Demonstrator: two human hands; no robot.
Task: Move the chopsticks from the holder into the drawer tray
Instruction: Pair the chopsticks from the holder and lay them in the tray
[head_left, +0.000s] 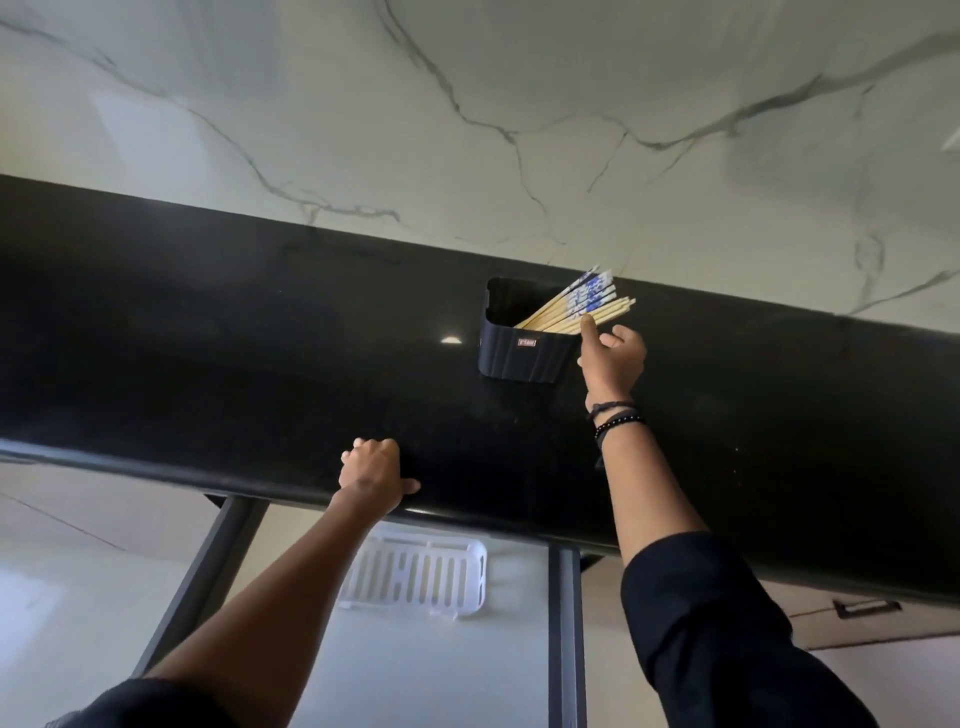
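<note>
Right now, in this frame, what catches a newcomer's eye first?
A bundle of blue-patterned and plain wooden chopsticks fans out of a black holder on the dark countertop, the right hand touching them with a forefinger. Below, a white slotted tray lies in the open drawer.

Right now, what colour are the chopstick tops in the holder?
Several chopsticks have blue-and-white patterned tops, the others plain pale wood; seen in the head view.

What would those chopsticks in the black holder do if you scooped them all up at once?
The chopsticks look thin and straight, so likely light and rigid. They are many loose sticks fanned against the rim of the holder, so they would probably splay or slip apart unless pinched firmly. Any dropped may roll on the glossy counter.
</note>
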